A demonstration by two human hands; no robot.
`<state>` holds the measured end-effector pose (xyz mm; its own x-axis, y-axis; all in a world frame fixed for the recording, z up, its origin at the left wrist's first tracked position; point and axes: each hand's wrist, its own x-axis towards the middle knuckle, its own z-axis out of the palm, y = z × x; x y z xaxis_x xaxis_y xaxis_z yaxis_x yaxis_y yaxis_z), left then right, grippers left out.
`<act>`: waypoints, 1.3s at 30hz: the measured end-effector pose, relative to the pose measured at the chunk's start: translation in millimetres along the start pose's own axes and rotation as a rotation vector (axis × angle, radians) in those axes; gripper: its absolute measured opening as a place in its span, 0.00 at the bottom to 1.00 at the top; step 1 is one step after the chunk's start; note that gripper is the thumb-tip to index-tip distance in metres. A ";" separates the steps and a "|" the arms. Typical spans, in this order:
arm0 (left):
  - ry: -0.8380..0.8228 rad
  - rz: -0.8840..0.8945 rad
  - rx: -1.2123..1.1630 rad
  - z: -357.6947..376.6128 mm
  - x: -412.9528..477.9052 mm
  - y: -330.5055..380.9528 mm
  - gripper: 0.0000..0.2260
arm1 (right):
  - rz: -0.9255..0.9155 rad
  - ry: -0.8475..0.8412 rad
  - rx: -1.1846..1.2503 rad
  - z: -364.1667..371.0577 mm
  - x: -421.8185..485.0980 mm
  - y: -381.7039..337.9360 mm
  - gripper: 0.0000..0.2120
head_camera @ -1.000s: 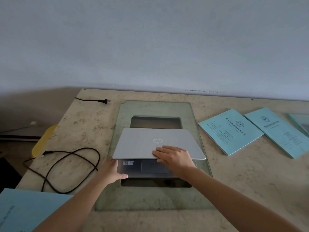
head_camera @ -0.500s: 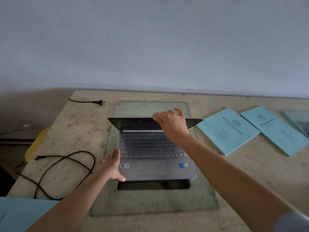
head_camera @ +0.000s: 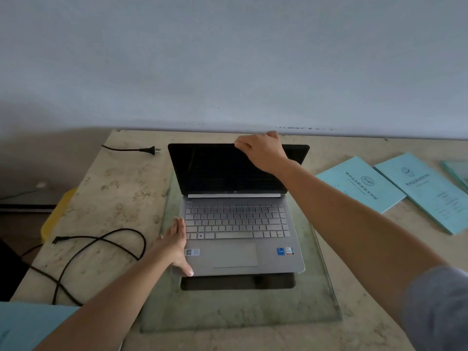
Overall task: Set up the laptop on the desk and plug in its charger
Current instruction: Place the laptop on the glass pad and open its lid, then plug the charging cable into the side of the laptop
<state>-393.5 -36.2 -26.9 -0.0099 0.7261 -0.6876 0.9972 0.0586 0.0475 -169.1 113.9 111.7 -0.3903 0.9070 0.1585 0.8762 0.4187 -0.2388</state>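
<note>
A silver laptop [head_camera: 235, 224] stands open on a glass sheet [head_camera: 228, 310] in the middle of the desk [head_camera: 111, 193], its screen dark and upright. My right hand [head_camera: 260, 152] grips the top edge of the lid. My left hand [head_camera: 174, 245] lies flat against the left front corner of the laptop's base, thumb on the palm rest. The black charger cable [head_camera: 101, 249] loops on the desk to the left, its small connector end [head_camera: 56, 240] lying loose. The wall plug [head_camera: 149, 149] rests at the back left of the desk, not plugged in.
Two light blue booklets [head_camera: 362, 183] [head_camera: 430, 191] lie on the desk at the right. Another blue sheet [head_camera: 30, 325] is at the bottom left corner. A yellow object [head_camera: 57, 216] sits off the desk's left edge. The wall runs right behind the desk.
My right hand has lifted the lid from nearly shut to fully upright. My left hand stayed on the base's left front corner.
</note>
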 end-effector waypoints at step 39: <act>0.291 0.060 -0.274 39.5 -22.9 -28.7 0.56 | -0.086 0.135 0.092 -9.0 23.3 -14.0 0.13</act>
<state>-419.0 -81.6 -41.2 -0.0120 0.8951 -0.4458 0.9403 0.1618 0.2995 -187.9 128.7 127.4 -0.4158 0.8557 0.3079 0.8089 0.5028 -0.3048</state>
